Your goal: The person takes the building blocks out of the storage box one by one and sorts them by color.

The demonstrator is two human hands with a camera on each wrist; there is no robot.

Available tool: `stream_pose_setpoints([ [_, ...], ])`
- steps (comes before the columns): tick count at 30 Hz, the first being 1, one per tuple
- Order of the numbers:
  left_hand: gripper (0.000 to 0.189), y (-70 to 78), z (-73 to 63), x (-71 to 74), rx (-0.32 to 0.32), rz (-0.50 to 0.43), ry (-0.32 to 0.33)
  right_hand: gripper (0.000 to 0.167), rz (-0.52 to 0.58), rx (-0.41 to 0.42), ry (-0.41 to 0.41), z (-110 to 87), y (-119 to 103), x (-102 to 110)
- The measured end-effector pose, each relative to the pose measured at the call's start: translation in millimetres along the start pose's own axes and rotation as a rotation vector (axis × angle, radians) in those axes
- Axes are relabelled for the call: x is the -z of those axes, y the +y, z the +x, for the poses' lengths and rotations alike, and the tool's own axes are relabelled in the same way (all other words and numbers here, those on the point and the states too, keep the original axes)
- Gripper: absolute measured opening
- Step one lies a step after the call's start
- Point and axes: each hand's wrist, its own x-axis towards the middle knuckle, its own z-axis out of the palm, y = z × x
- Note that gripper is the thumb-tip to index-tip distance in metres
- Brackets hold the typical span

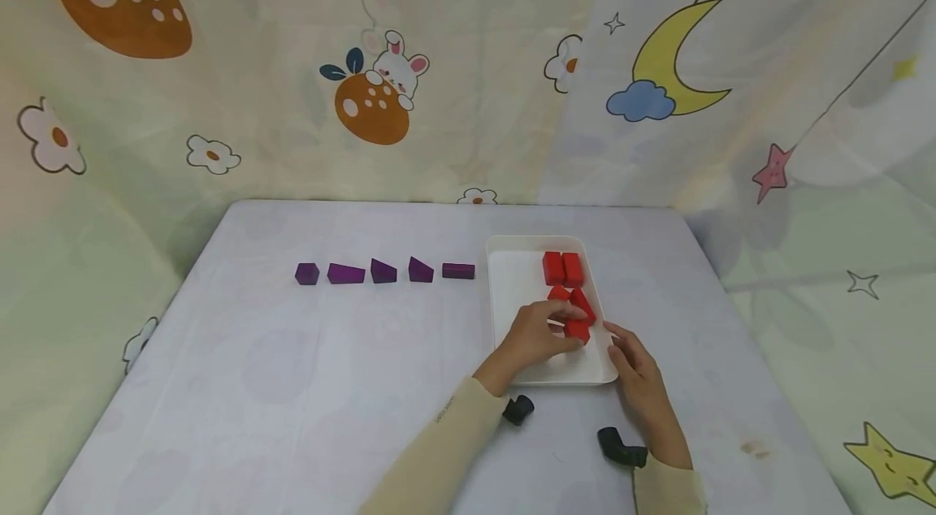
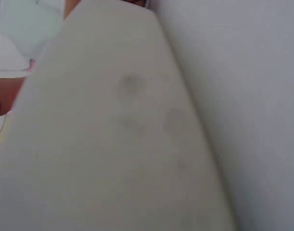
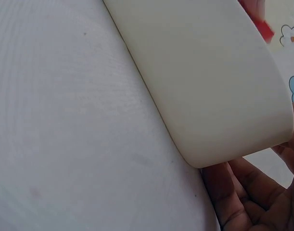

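In the head view a shallow white tray (image 1: 512, 312) holds several red blocks (image 1: 553, 268) along its right side. My left hand (image 1: 537, 334) reaches over the front of the tray and pinches a red block (image 1: 578, 331) between thumb and fingers. Just behind it lie another red block (image 1: 559, 292) and a wedge-like red block (image 1: 582, 305). My right hand (image 1: 643, 381) touches the tray's right outer side near the front corner, its fingers loosely extended. The right wrist view shows its fingers (image 3: 262, 192) against the tray wall (image 3: 209, 86). Tray wall (image 2: 113, 115) fills most of the left wrist view.
Left of the tray, several purple blocks stand in a row, from a small block (image 1: 307, 274) to a flat bar (image 1: 458, 271). A white cloth (image 1: 292, 401) covers the table. Printed fabric (image 1: 475, 93) hangs around it. Dark camera mounts (image 1: 620, 448) sit at both wrists.
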Motion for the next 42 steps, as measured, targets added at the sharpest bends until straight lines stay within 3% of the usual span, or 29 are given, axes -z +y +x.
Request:
stream_pose_setpoints([
  [8, 0.038, 2.3, -15.2, 37.0, -0.06, -0.061, 0.035, 0.043, -0.009, -0.035, -0.007, -0.7, -3.2, 0.5],
  [16, 0.039, -10.7, -26.2, 81.0, -0.09, -0.048, 0.104, 0.043, 0.005, -0.016, 0.006, -0.2, -1.6, 0.9],
  [21, 0.038, -22.3, -30.8, 107.3, -0.086, 0.027, 0.168, 0.044, 0.001, -0.03, -0.001, -0.1, -2.5, 1.7],
  [25, 0.041, -32.3, -33.1, 123.7, -0.032, 0.059, 0.205, 0.044, 0.011, -0.034, -0.007, 0.7, -2.1, 1.8],
  [33, 0.04, -49.8, -36.0, 134.2, 0.125, 0.114, 0.205, 0.044, 0.022, -0.015, -0.001, 0.1, -2.1, -0.5],
  [38, 0.039, -58.3, -35.9, 134.7, 0.167, 0.142, 0.2, 0.043, 0.024, -0.006, 0.012, -0.3, -1.4, -2.7],
  [42, 0.046, -56.4, -37.5, 135.7, 0.189, 0.168, 0.206, 0.043, 0.027, -0.011, 0.007, 0.1, -1.3, -4.2],
])
